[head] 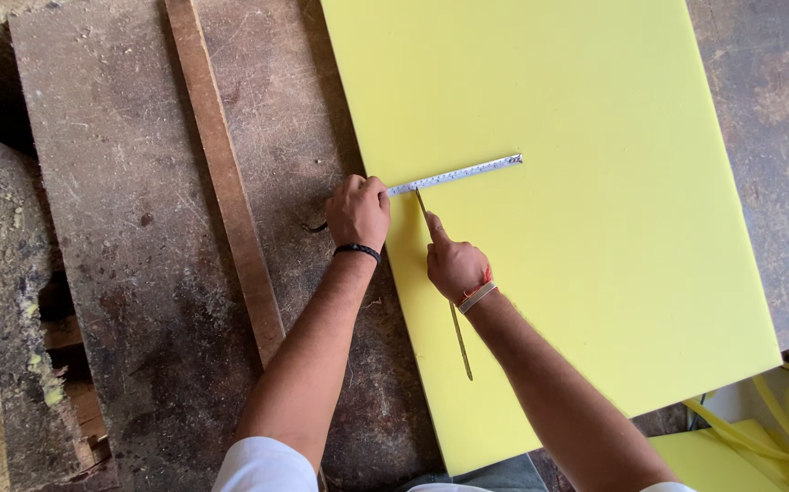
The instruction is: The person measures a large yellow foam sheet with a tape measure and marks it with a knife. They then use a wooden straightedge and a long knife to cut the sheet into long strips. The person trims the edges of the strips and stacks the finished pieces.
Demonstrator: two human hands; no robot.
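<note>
In the head view I am looking down at a worn wooden workbench (157,273) with a large yellow sheet (613,228) lying flat on it, reaching from the top edge down toward me. My left hand (356,211) is sitting at the left edge of the sheet, fingers curled closed, and it is pinning one end of a measuring tape (456,174). The tape is running to the right across the yellow surface, a little tilted upward. My right hand (453,264) is resting on the sheet just below the tape, closed around a thin metal rod (460,337); its upper tip is touching the tape, and its lower end is pointing toward me. A long wooden strip (226,182) is lying on the bench to the left, well apart from the sheet. Yellow offcuts (777,419) are hanging at the lower right.
</note>
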